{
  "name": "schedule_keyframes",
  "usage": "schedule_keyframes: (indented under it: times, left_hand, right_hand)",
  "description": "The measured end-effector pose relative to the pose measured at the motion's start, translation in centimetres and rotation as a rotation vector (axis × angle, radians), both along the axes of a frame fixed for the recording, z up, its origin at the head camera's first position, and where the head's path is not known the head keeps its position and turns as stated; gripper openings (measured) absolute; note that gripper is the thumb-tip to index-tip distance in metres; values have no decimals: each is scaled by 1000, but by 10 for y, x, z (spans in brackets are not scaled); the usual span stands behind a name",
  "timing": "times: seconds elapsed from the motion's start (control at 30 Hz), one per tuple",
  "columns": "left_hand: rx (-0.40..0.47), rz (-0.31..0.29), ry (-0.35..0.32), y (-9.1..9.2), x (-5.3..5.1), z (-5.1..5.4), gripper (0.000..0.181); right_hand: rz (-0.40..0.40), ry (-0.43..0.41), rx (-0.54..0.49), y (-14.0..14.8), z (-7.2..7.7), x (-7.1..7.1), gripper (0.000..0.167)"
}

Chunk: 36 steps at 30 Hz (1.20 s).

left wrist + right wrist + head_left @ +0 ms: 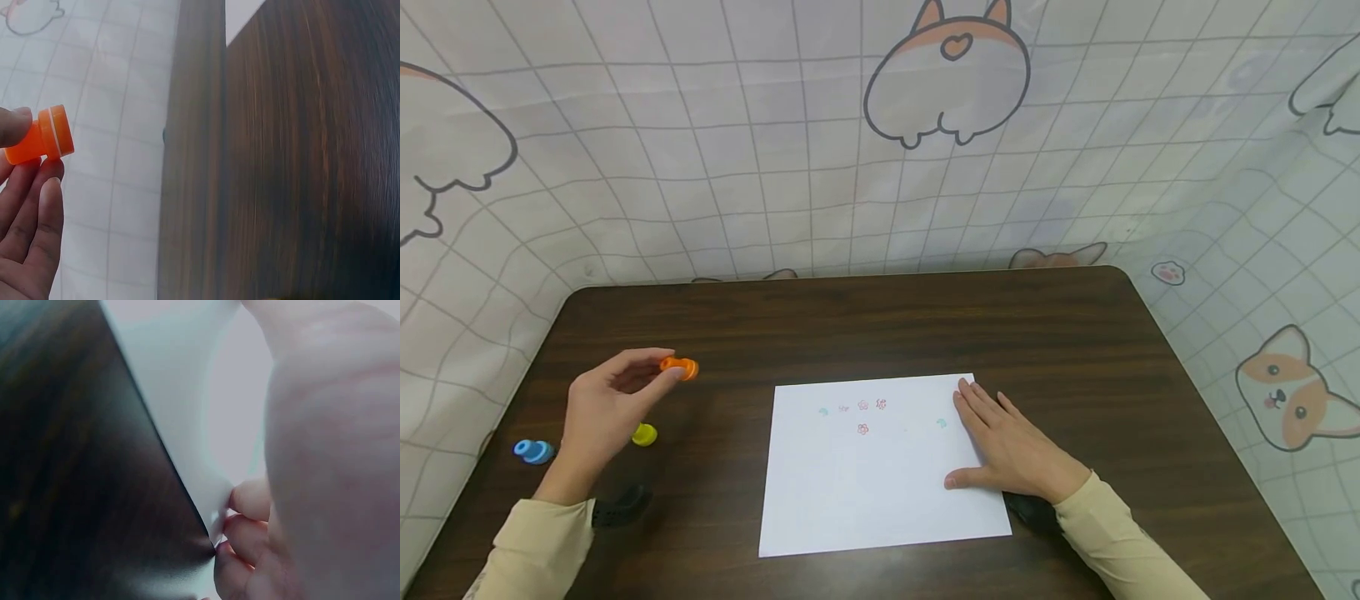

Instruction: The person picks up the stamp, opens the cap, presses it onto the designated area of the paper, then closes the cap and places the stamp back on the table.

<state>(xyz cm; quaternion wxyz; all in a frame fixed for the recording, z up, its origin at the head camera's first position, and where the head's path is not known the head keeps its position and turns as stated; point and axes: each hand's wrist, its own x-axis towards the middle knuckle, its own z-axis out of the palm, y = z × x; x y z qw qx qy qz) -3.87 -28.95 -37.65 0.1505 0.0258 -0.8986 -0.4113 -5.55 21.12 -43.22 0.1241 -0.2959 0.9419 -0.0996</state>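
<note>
Between thumb and fingers my left hand [606,402] pinches a small orange stamp [683,367], held above the left part of the table. In the left wrist view the orange stamp [44,134] lies sideways, a pale ring round its wide end. A white sheet of paper [880,492] bears small red and teal prints along its upper part. Flat on the sheet's right edge rests my right hand [1011,446], fingers straight and thumb spread. The right wrist view has the palm and fingers close over the paper [169,381].
A yellow stamp [644,434] stands beside my left wrist, and a blue stamp [533,452] lies farther left near the table edge. The dark wooden table [880,325] meets a white gridded curtain [737,167] with dog drawings at the back and sides.
</note>
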Motion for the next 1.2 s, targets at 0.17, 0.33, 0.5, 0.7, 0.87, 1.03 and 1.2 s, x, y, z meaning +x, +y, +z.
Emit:
schedule_keyframes:
  times: [0.17, 0.33, 0.5, 0.7, 0.87, 1.03, 1.2]
  left_hand:
    - [45, -15, -7, 14, 0, -1, 30]
    - [82, -47, 2, 28, -2, -3, 31]
    - [126, -81, 11, 40, -6, -7, 30]
    - [162, -129, 0, 53, -8, -13, 28]
    - [201, -158, -19, 65, -8, -18, 28]
    - [273, -182, -38, 79, -8, -24, 28]
    - [348, -201, -59, 91, -7, -29, 28]
  right_hand:
    - [2, 5, 4, -1, 0, 0, 120]
    - [-3, 2, 8, -1, 0, 1, 120]
    - [-3, 8, -1, -1, -1, 1, 120]
    - [-4, 3, 2, -1, -1, 2, 121]
    - [-6, 2, 0, -1, -2, 2, 121]
    - [1, 19, -3, -2, -3, 2, 121]
    - [-4, 13, -7, -1, -4, 2, 122]
